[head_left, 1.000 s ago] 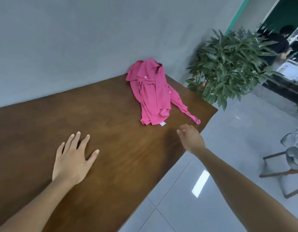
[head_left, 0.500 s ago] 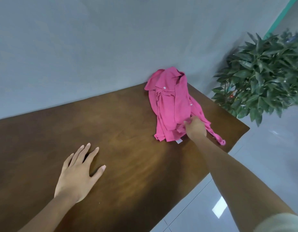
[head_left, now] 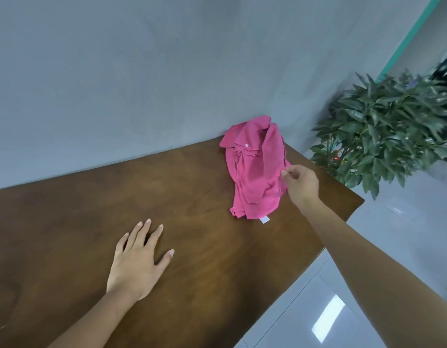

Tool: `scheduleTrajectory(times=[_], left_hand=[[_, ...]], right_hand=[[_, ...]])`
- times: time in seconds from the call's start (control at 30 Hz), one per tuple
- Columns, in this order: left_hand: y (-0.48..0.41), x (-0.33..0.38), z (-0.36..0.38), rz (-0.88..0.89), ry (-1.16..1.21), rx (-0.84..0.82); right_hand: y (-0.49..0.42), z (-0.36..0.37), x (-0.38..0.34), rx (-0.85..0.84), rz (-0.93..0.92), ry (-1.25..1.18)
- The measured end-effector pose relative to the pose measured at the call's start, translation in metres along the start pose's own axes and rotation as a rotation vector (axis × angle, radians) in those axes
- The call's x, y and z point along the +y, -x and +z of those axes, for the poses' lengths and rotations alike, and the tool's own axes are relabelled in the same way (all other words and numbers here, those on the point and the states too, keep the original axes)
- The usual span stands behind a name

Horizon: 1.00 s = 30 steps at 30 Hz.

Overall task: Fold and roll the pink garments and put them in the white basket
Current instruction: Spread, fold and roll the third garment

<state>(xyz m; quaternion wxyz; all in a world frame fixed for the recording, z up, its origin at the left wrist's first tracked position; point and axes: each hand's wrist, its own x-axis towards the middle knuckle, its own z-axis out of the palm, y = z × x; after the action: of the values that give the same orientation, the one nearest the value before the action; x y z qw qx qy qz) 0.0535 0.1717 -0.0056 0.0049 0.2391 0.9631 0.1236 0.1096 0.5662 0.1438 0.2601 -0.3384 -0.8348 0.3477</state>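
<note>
— Where do we stand?
— Our right hand (head_left: 301,185) pinches the right edge of the pink garment (head_left: 255,169), which lies crumpled at the far corner of the table (head_left: 92,209), against the wall (head_left: 167,71). Our left hand (head_left: 136,262) lies flat on the table with fingers spread, well apart from the cloth.
— And the white basket?
— We cannot see it.
— How do we do this step well?
— We think we should lift the garment toward the middle rather than drag it, so it does not bunch. Then we bring the left hand in and spread it flat before any fold.
</note>
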Motion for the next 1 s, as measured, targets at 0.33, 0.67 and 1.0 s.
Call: scheduleTrajectory(times=[0.33, 0.67, 1.0], left_hand=[[0.002, -0.032, -0.026, 0.114, 0.550, -0.156], [0.023, -0.103, -0.125, 0.225, 0.665, 0.044], [0.070, -0.234, -0.215, 0.108, 0.677, 0.237]], right_hand=[[0.090, -0.018, -0.119, 0.061, -0.219, 0.027], [0.176, 0.005, -0.237, -0.086, -0.340, -0.016], [0.251, 0.104, -0.344, -0.391, -0.508, -0.079]])
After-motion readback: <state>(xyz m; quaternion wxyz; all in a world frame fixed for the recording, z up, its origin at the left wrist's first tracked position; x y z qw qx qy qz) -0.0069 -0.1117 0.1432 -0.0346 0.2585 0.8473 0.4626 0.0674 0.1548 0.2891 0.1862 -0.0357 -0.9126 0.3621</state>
